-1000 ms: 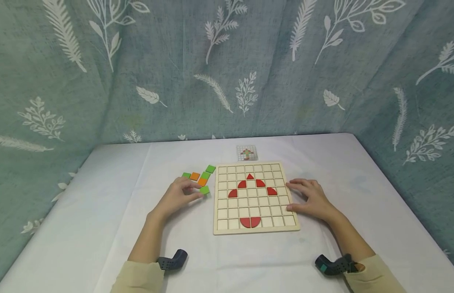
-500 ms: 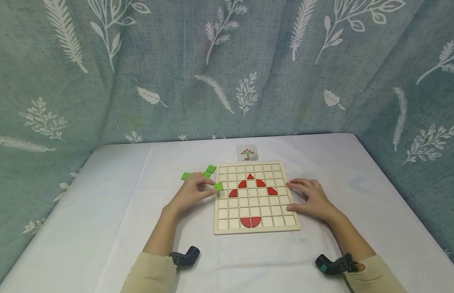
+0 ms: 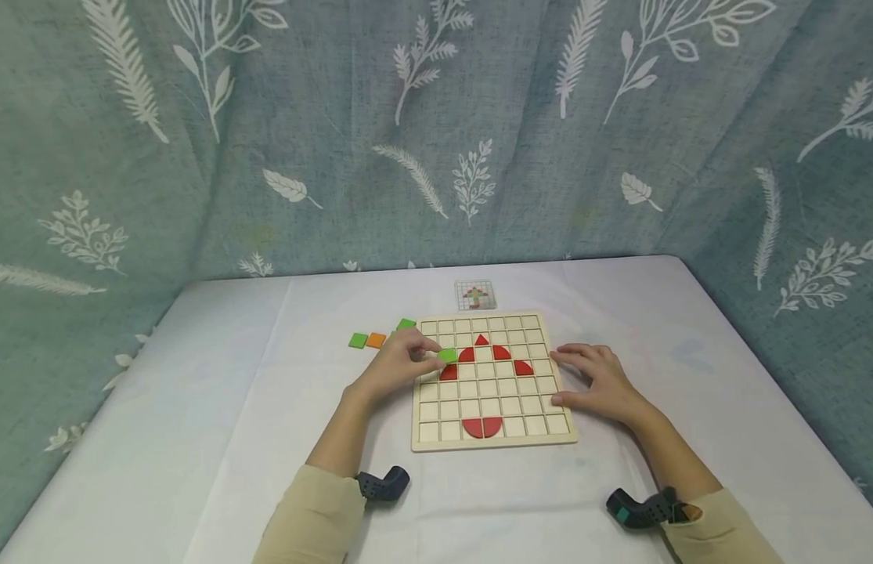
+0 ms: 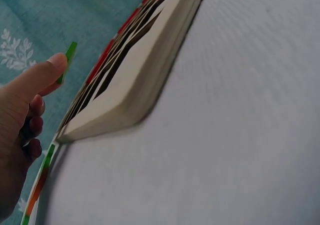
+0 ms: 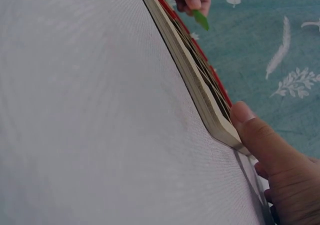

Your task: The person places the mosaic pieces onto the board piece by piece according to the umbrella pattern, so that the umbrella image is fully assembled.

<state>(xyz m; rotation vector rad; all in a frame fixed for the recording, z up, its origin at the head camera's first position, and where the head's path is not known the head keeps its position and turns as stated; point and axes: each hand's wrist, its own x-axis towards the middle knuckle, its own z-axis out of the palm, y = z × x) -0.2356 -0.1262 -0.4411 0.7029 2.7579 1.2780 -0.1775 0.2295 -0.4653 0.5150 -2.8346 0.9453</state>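
My left hand (image 3: pixel 397 364) pinches a small green square tile (image 3: pixel 447 356) between thumb and fingers. In the head view the tile overlaps the left part of the wooden grid board (image 3: pixel 492 446), near the red quarter-circle pieces (image 3: pixel 467 355). From the left wrist view, the tile (image 4: pixel 69 60) is raised above the board's surface. My right hand (image 3: pixel 597 380) rests at the board's right edge, thumb and fingers spread apart along it. Its thumb (image 5: pixel 255 127) touches the rim in the right wrist view. A red triangle (image 3: pixel 481 340) and two joined red pieces (image 3: pixel 481 428) also lie in the grid.
Left of the board lie a green tile (image 3: pixel 358 341) and an orange tile (image 3: pixel 376 340); another green tile (image 3: pixel 406 323) is partly behind my left hand. A small pattern card (image 3: pixel 474 295) lies beyond the board on the white tablecloth (image 3: pixel 499 501). A patterned curtain (image 3: pixel 323 94) hangs behind.
My left hand has moved right from the loose tiles, carrying the green tile from the cloth to over the board's left part. My right hand has stayed at the board's edge.
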